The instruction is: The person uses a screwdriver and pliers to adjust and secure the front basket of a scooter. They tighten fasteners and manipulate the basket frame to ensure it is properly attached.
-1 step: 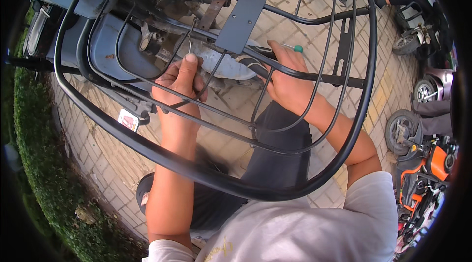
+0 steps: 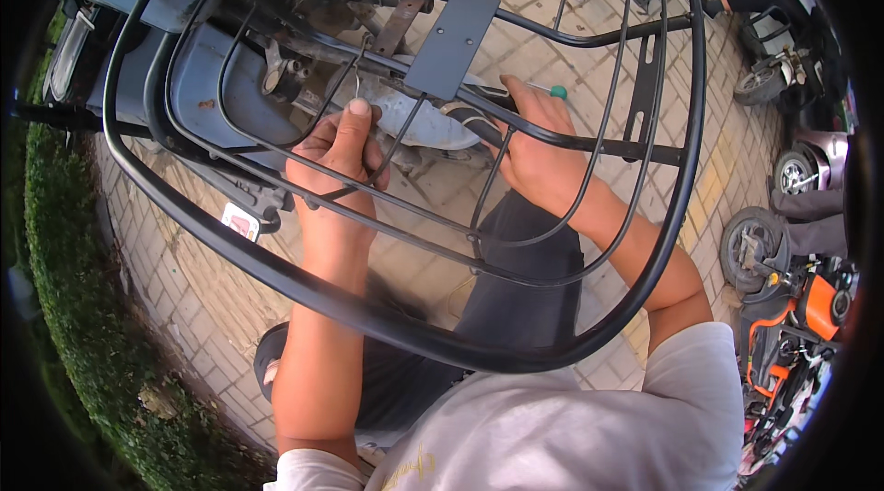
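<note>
Paving bricks (image 2: pixel 198 302), outdoors, with hedge (image 2: pixel 87 307) along the left. Black wire rack (image 2: pixel 451 41), one, spanning above both hands, beside a blue-grey vehicle body (image 2: pixel 258 106). Left hand (image 2: pixel 333 148): fingers narrow, pinching a thin bent metal piece (image 2: pixel 357 81) below the rack's plate side. Right hand (image 2: pixel 539 169): fingers curled near green-handled tool (image 2: pixel 558 91); contents cannot be told.

Parts of the right hand (image 2: pixel 534 164) are hidden by the black rack (image 2: pixel 451 44); at eleven o'clock the blue vehicle (image 2: pixel 207 76) is cut off, at eight the hedge (image 2: pixel 78 307) is blurred.
</note>
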Motion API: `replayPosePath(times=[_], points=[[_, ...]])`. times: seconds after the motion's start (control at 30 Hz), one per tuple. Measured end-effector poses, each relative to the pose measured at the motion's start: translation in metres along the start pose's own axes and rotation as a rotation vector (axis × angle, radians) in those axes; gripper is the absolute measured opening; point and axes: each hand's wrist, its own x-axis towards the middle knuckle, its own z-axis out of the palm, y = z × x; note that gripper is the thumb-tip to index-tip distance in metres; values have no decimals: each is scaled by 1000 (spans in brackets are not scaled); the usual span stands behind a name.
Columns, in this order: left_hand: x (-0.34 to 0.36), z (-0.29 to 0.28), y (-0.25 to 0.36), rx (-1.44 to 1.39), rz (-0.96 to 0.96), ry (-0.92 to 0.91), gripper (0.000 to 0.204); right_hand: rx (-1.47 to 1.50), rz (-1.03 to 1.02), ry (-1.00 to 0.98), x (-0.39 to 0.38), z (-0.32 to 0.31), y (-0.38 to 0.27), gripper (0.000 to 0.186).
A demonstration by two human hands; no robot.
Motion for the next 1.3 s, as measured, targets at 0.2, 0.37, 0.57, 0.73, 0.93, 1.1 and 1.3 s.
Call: replayPosePath(times=[0.2,0.37,0.57,0.73,0.93,1.1,1.3], points=[[-1,0,2,-7,-10,26,29,66,39,-45,0,7,-4,26],[0,0,-1,-21,-11,6,30,107,60,-45,-2,6,-5,22],[-1,0,0,-27,-32,0,31,223,153,72,-8,26,-3,36],[-1,0,1,-86,-51,4,25,157,269,-9,-6,28,-18,57],[-3,1,6,-127,-86,-30,25,254,255,-129,-9,36,-11,52],[11,-16,-10,63,63,-121,27,404,304,-213,-9,39,-8,46],[65,-36,-54,411,505,-114,21,447,308,-234,-5,30,-10,41]])
